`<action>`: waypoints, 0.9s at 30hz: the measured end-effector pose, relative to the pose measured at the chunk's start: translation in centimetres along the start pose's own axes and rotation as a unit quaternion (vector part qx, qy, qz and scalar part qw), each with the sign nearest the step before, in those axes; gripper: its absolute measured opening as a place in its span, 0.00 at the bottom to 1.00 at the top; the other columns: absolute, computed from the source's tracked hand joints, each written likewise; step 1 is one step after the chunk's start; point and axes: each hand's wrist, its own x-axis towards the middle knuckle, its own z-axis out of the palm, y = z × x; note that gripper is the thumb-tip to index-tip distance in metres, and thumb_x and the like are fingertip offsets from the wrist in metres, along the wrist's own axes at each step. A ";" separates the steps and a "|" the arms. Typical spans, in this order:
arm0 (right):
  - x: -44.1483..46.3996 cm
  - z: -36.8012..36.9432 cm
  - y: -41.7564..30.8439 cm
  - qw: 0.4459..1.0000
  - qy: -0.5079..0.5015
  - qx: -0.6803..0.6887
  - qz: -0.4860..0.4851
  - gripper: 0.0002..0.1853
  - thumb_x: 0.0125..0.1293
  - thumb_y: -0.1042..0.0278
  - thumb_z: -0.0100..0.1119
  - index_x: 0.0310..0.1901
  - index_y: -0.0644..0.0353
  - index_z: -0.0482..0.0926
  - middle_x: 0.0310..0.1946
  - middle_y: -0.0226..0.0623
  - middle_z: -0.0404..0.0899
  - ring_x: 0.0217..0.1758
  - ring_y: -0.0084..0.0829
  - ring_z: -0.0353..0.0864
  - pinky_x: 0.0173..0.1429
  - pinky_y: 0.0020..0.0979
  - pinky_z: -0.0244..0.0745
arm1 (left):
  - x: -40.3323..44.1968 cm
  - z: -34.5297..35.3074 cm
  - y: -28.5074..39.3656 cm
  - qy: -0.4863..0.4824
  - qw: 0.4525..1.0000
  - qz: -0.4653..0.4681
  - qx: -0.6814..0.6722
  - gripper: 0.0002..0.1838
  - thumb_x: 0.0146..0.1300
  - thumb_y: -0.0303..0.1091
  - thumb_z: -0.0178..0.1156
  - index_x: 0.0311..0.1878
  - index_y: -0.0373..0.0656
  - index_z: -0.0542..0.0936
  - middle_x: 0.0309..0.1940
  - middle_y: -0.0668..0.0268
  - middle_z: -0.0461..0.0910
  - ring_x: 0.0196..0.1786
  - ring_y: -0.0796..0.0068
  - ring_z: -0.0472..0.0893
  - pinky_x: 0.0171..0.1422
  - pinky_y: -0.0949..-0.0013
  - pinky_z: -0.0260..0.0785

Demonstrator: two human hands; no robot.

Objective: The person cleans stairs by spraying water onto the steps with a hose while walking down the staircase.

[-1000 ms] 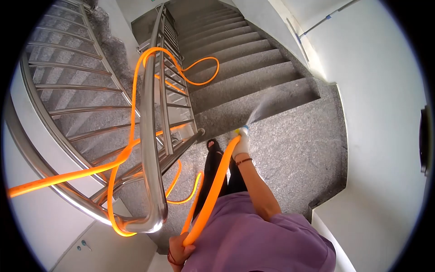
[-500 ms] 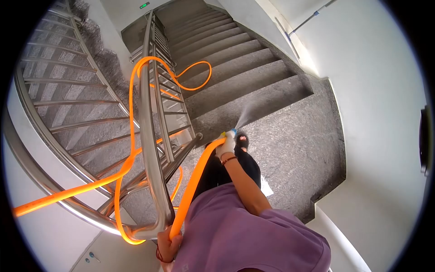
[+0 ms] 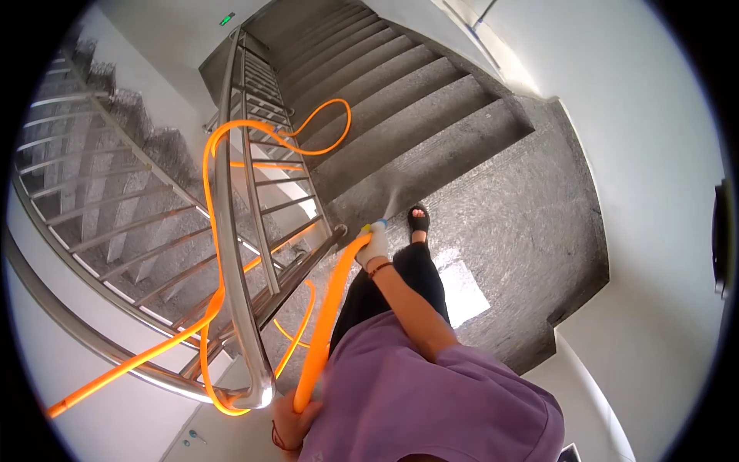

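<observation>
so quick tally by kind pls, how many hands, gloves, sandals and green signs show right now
Hands: 2, the left hand and right hand, both on the orange hose
Gloves: 1, the white glove on the right
Sandals: 1, the black sandal
Green signs: 1, the green sign beyond the railing
Total: 5
</observation>
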 end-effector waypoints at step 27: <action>-4.4 5.9 -23.3 0.984 -0.100 0.011 -0.149 0.09 0.60 0.62 0.50 0.31 0.58 0.67 0.18 0.32 0.67 0.19 0.26 0.66 0.22 0.25 0.65 | 0.1 6.4 6.2 -0.074 0.975 0.191 0.090 0.14 0.50 0.39 0.56 0.30 0.35 0.75 0.14 0.53 0.68 0.17 0.65 0.72 0.24 0.68 0.62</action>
